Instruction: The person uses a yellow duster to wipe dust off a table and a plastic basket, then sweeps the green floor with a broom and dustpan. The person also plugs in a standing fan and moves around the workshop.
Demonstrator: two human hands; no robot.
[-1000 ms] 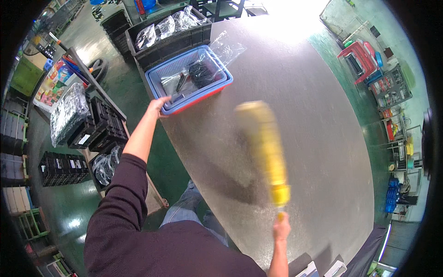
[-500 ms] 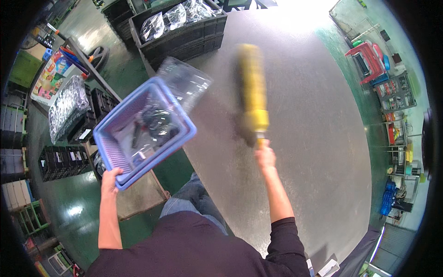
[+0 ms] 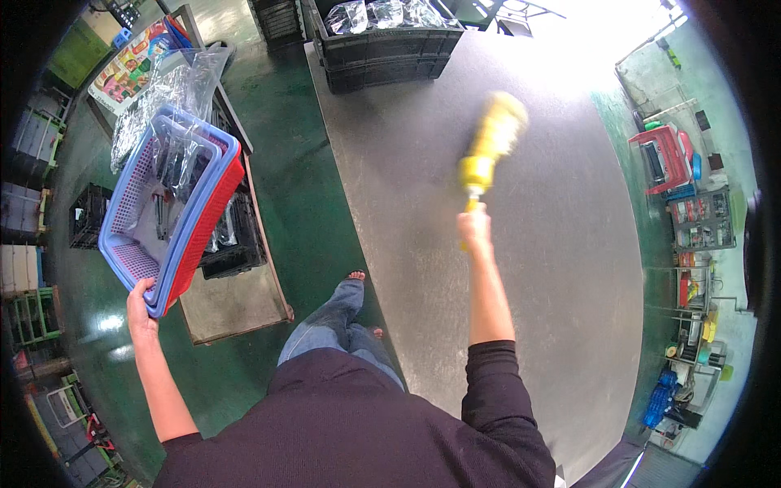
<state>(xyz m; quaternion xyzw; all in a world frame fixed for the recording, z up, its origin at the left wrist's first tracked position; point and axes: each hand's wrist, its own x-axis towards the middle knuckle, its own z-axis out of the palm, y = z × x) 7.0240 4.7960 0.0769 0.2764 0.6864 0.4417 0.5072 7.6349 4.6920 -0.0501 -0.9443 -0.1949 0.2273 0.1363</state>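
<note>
On the left, my left hand (image 3: 142, 307) grips the near corner of a stack of plastic baskets, tilted and held off the floor. A blue basket (image 3: 183, 232) is on top, with a red basket (image 3: 208, 232) nested under it. Clear plastic bags (image 3: 175, 167) and a small dark item (image 3: 160, 213) lie inside; one bag sticks out past the far rim. My right hand (image 3: 475, 226) is closed around the handle of a yellow duster (image 3: 495, 138), whose head is smeared by motion. It is over the grey tabletop (image 3: 561, 268); contact cannot be made out.
A black crate (image 3: 390, 57) of clear-bagged items stands at the table's far left. Left of the table are a low cart (image 3: 232, 305) with a black crate (image 3: 236, 244) and the green floor (image 3: 297, 163). Shelves (image 3: 695, 285) line the right wall.
The baskets have swung left, away from the table, and the red one now shows. The clear bag has left the table's edge with them. The duster has shifted slightly right and tilted.
</note>
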